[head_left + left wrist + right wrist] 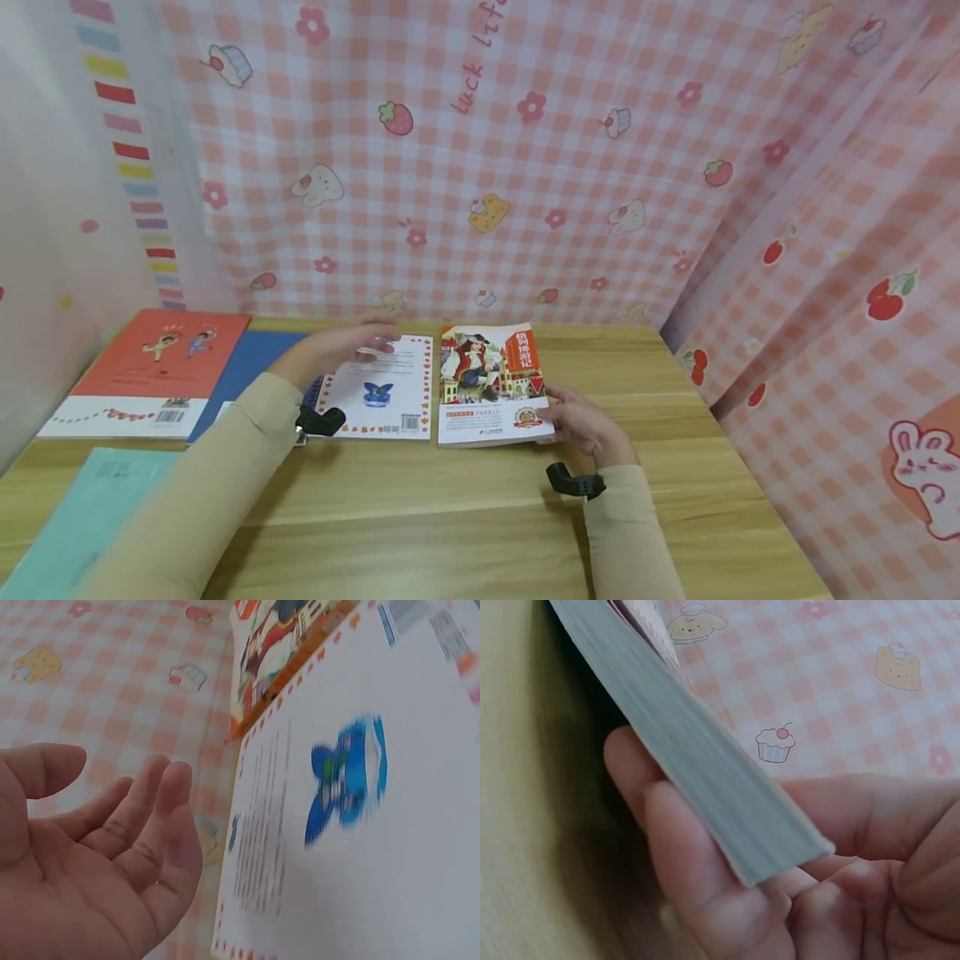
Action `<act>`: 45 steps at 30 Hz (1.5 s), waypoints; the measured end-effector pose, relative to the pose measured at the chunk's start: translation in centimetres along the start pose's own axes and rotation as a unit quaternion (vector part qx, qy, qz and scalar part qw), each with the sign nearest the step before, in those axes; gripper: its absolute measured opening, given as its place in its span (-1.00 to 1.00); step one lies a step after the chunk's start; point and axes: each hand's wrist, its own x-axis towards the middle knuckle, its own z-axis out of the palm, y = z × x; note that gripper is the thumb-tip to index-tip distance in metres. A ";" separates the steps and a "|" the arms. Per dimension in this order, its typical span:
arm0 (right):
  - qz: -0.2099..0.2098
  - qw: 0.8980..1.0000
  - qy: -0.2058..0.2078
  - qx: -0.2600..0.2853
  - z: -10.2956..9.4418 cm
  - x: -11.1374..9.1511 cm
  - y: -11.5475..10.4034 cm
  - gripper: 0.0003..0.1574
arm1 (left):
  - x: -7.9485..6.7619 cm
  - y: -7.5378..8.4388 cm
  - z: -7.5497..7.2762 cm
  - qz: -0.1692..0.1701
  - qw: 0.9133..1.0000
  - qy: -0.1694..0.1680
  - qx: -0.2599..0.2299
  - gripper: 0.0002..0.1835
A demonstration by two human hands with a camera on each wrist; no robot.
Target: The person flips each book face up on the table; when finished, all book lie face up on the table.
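My right hand [588, 423] grips the lower right edge of a thick paperback [480, 423] with a hatted figure on its cover. In the right wrist view its fingers [694, 847] lie under the block of pages [682, 750] and the thumb is on the other side. My left hand [337, 348] hovers at the top left of a white book [378, 392] with an orange-patterned border and a blue picture. Its fingers [176, 825] are loosely bent with nothing between them, beside that book in the left wrist view.
Left of the white book lie a blue book [266, 350] and a red-and-white book [165, 350]. A mint-green book [90, 508] sits nearer on the wooden table [420, 517], partly behind the left sleeve. A pink checked curtain [450, 167] hangs along the table's back and right side.
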 end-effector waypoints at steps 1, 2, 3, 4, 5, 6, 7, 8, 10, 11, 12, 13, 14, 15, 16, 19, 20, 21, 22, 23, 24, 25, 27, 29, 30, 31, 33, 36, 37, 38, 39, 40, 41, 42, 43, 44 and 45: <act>0.002 1.000 0.003 -0.006 0.0 0.0 -0.1 -0.10 | -0.5 -0.2 -0.5 0.003 1.000 0.004 0.021 -0.41; 0.004 1.000 0.008 -0.012 0.1 0.1 -0.1 -0.11 | -1.0 -0.3 -1.0 0.002 0.999 0.011 0.041 -0.42; 0.007 1.000 0.012 -0.015 0.1 0.1 -0.1 -0.12 | -1.5 -0.5 -1.5 0.000 0.998 0.017 0.063 -0.42; 0.008 1.000 0.013 -0.022 0.1 0.2 -0.1 -0.13 | -2.0 -0.6 -1.9 -0.004 0.996 0.024 0.084 -0.44; 0.010 0.999 0.015 -0.028 0.2 0.2 -0.1 -0.15 | -2.6 -0.8 -2.2 -0.010 0.993 0.027 0.111 -0.44; 0.012 0.999 0.018 -0.035 0.2 0.2 -0.1 -0.16 | -3.2 -0.9 -2.4 -0.015 0.990 0.032 0.137 -0.45; 0.013 0.999 0.021 -0.042 0.2 0.2 -0.1 -0.18 | -3.7 -1.0 -2.6 -0.017 0.986 0.035 0.162 -0.46; 0.014 0.999 0.022 -0.047 0.2 0.2 -0.1 -0.19 | -4.3 -1.1 -2.7 -0.022 0.982 0.038 0.184 -0.48; 0.012 0.998 0.020 -0.058 0.2 0.1 -0.1 -0.21 | -5.4 -1.2 -2.8 -0.026 0.972 0.042 0.231 -0.52; 0.012 0.998 0.019 -0.061 0.3 0.0 -0.1 -0.21 | -5.9 -1.3 -2.8 -0.025 0.967 0.044 0.251 -0.54; 0.011 0.998 0.018 -0.064 0.3 0.0 -0.1 -0.21 | -6.4 -1.5 -2.7 -0.024 0.962 0.049 0.267 -0.56; 0.009 0.998 0.015 -0.065 0.3 0.0 -0.1 -0.21 | -6.9 -1.6 -2.7 -0.019 0.958 0.053 0.283 -0.59; 0.007 0.998 0.012 -0.066 0.3 -0.1 -0.1 -0.21 | -7.3 -1.7 -2.5 -0.019 0.952 0.059 0.298 -0.61; 0.006 0.998 0.011 -0.069 0.3 -0.1 -0.1 -0.22 | -7.8 -1.9 -2.4 -0.017 0.949 0.065 0.309 -0.62; 0.006 0.997 0.012 -0.071 0.4 -0.1 -0.2 -0.22 | -8.1 -2.1 -2.3 -0.016 0.946 0.071 0.316 -0.64; 0.009 0.996 0.016 -0.083 0.6 -0.1 -0.3 -0.26 | -9.0 -2.9 -1.8 -0.013 0.939 0.080 0.334 -0.62; 0.008 0.995 0.022 -0.098 0.6 -0.1 -0.4 -0.27 | -9.2 -3.1 -1.6 -0.014 0.937 0.083 0.340 -0.60; 0.006 0.993 0.029 -0.116 0.7 0.0 -0.5 -0.29 | -9.4 -3.3 -1.3 -0.013 0.935 0.084 0.343 -0.58; 0.005 0.990 0.038 -0.139 0.7 0.0 -0.5 -0.30 | -9.5 -3.5 -1.1 -0.011 0.933 0.086 0.348 -0.58; 0.002 0.985 0.046 -0.165 0.8 0.0 -0.6 -0.30 | -9.6 -3.7 -0.9 -0.007 0.931 0.088 0.353 -0.57; -0.004 0.979 0.055 -0.197 0.9 0.0 -0.7 -0.30 | -9.7 -3.9 -0.7 -0.003 0.929 0.091 0.359 -0.56; -0.008 0.971 0.065 -0.228 0.9 -0.1 -0.8 -0.30 | -9.7 -4.1 -0.6 0.002 0.927 0.094 0.362 -0.56; -0.009 0.960 0.080 -0.269 1.1 -0.1 -0.9 -0.36 | -9.7 -4.4 -0.3 0.017 0.923 0.099 0.373 -0.60; -0.013 0.951 0.089 -0.296 1.3 -0.3 -1.1 -0.41 | -9.8 -4.6 -0.1 0.034 0.920 0.100 0.378 -0.64; -0.014 0.948 0.091 -0.304 1.4 -0.4 -1.1 -0.44 | -9.9 -4.6 0.1 0.041 0.918 0.102 0.381 -0.66; -0.013 0.948 0.093 -0.303 1.5 -0.4 -1.1 -0.47 | -9.9 -4.7 0.2 0.044 0.916 0.105 0.384 -0.68; -0.013 0.948 0.095 -0.303 1.6 -0.5 -1.1 -0.50 | -10.1 -4.8 0.4 0.043 0.914 0.108 0.388 -0.71; -0.011 0.948 0.097 -0.304 1.9 -0.4 -1.1 -0.49 | -10.3 -5.0 0.9 0.017 0.913 0.116 0.391 -0.70; -0.010 0.947 0.099 -0.304 2.0 -0.3 -1.1 -0.49 | -10.5 -5.0 1.1 0.007 0.913 0.119 0.391 -0.68; -0.010 0.947 0.101 -0.305 2.0 -0.2 -1.1 -0.49 | -10.6 -4.9 1.3 0.001 0.911 0.121 0.394 -0.66; -0.009 0.946 0.103 -0.306 2.1 -0.2 -1.1 -0.50 | -10.7 -4.9 1.5 -0.006 0.910 0.125 0.395 -0.65; -0.010 0.945 0.103 -0.309 2.2 -0.1 -1.1 -0.52 | -10.9 -4.8 1.7 -0.014 0.910 0.130 0.393 -0.65; -0.011 0.945 0.103 -0.310 2.2 0.0 -1.0 -0.53 | -11.0 -4.8 1.9 -0.022 0.910 0.136 0.392 -0.68; -0.010 0.945 0.101 -0.310 2.3 0.1 -1.0 -0.55 | -11.1 -4.7 2.1 -0.029 0.910 0.142 0.389 -0.69; -0.009 0.945 0.102 -0.310 2.3 0.2 -1.0 -0.56 | -11.2 -4.7 2.2 -0.032 0.910 0.149 0.384 -0.69; -0.008 0.945 0.103 -0.310 2.4 0.2 -1.0 -0.56 | -11.3 -4.6 2.3 -0.036 0.912 0.156 0.378 -0.68; -0.007 0.945 0.102 -0.310 2.4 0.3 -1.0 -0.56 | -11.4 -4.5 2.3 -0.038 0.915 0.161 0.368 -0.65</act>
